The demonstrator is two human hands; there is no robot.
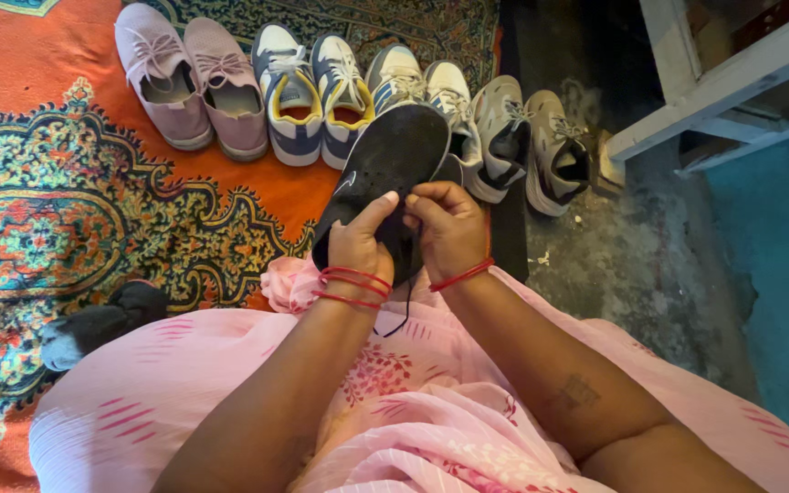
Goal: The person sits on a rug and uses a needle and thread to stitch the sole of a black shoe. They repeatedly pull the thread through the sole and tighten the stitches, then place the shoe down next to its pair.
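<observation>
Hands meet over the lap: left hand (358, 239) clasps a black shoe (385, 173) from its side, steadying it sole-up, while right hand (447, 224) pinches its lace. Four pairs of shoes (321, 87) line the rug's (38, 219) far edge.

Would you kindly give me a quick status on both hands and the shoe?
Left hand and right hand both gripping black shoe, held over lap, black lace dangling. Row of shoes on rug beyond. Nothing in the way.
</observation>
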